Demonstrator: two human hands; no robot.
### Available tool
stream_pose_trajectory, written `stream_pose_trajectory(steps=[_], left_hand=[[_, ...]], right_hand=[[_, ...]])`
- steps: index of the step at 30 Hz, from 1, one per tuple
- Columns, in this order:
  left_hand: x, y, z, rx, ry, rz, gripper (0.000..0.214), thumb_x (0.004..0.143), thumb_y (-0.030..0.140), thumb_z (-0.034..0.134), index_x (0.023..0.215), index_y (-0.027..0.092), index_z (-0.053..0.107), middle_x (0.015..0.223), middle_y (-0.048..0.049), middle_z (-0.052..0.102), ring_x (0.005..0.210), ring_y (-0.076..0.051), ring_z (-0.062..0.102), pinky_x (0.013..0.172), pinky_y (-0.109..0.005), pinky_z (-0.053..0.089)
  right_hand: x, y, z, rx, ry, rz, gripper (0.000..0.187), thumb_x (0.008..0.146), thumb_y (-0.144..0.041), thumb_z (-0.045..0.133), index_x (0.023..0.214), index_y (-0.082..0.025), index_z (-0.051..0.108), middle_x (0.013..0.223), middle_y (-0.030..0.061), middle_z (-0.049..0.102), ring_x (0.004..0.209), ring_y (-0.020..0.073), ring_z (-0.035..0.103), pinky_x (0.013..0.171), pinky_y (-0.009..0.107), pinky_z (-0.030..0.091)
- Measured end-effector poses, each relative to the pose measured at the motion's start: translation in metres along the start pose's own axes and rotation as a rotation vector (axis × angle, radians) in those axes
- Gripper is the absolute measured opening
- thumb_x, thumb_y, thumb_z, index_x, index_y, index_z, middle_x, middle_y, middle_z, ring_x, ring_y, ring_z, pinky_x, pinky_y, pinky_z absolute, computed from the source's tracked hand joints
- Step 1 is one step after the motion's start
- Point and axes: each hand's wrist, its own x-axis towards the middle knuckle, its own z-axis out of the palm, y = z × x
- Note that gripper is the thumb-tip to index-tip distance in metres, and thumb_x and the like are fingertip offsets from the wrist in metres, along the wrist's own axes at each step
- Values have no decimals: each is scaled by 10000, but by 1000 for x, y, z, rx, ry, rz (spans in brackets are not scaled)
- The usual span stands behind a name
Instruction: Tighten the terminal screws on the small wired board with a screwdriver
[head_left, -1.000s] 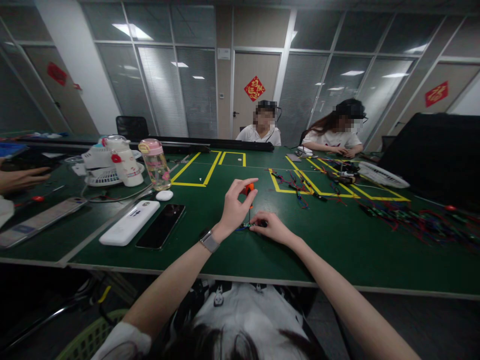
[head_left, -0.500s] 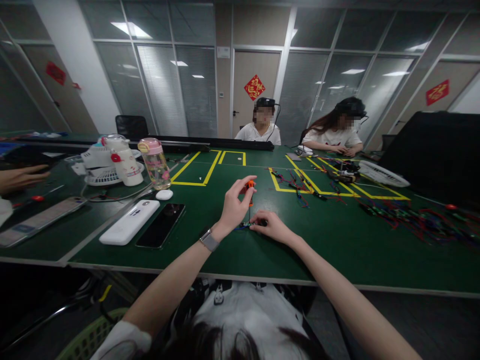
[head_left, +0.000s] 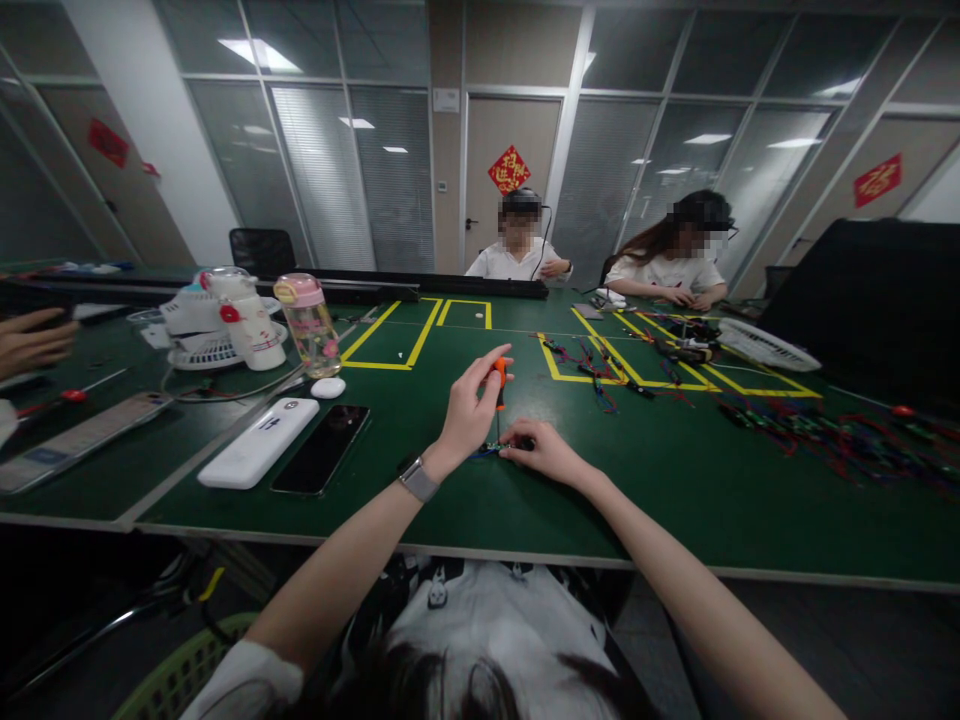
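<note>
My left hand [head_left: 466, 412] pinches the orange handle of a small screwdriver [head_left: 499, 382] that stands upright, tip down, on the green table [head_left: 660, 480]. Its tip rests on a small dark connector with coloured wires [head_left: 495, 449]. My right hand [head_left: 546, 452] lies on the table just right of it, fingers pressed together on that connector. A watch sits on my left wrist.
A black phone [head_left: 322, 449] and a white power bank [head_left: 259, 442] lie to the left, near a pink-lidded bottle [head_left: 311, 325] and a white fan [head_left: 202, 335]. Loose wire bundles [head_left: 825, 430] spread at the right. Two people sit across; another person's hand [head_left: 30, 340] is at far left.
My left fingers have shifted round the screwdriver handle, which sits slightly lower. The right hand stays on the connector. The person straight across has raised a hand.
</note>
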Motion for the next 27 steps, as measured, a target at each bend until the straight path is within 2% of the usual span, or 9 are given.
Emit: stream_pose_trajectory(steps=[5, 8, 11, 16, 20, 27], left_hand=[[1, 4, -1, 168, 47, 92, 269, 916, 209, 564, 1177, 245, 621, 984, -33, 597, 874, -145, 597, 788, -266, 510], [1, 6, -1, 213, 71, 106, 239, 883, 206, 619, 1118, 241, 639, 967, -27, 569, 882, -148, 573, 779, -257, 499], [1, 6, -2, 196, 68, 82, 236, 938, 238, 538, 1157, 243, 624, 1000, -40, 566, 902, -150, 576, 770, -252, 495], [0, 2, -1, 88, 22, 40, 335, 1002, 237, 381, 1298, 249, 536, 1152, -65, 601, 955, -156, 631, 854, -291, 501], [0, 0, 0, 62, 10, 29, 342, 994, 241, 411, 1318, 245, 519, 1175, -76, 626, 956, -164, 658, 826, -287, 522], [1, 2, 0, 158, 51, 111, 280, 932, 201, 537, 1200, 237, 606, 1021, -41, 619, 910, -148, 614, 795, -265, 522]], right_hand=[[0, -2, -1, -6, -3, 5, 87, 781, -204, 705, 856, -165, 723, 771, 24, 616, 694, 146, 564, 683, 272, 446], [0, -2, -1, -4, -4, 11, 88, 777, -197, 708, 856, -163, 723, 776, 24, 619, 690, 145, 562, 679, 270, 445], [0, -1, 0, 2, -5, 7, 92, 777, -192, 710, 860, -156, 725, 776, 27, 617, 693, 145, 561, 676, 268, 443], [1, 1, 1, -6, -1, -1, 90, 784, -201, 705, 861, -159, 724, 757, 19, 603, 686, 140, 557, 665, 260, 436], [0, 1, 0, -4, -1, -4, 97, 784, -204, 709, 864, -152, 726, 760, 24, 605, 691, 144, 561, 669, 263, 437], [0, 1, 0, 3, 5, -6, 95, 778, -193, 711, 864, -156, 724, 756, 22, 603, 700, 151, 565, 680, 270, 439]])
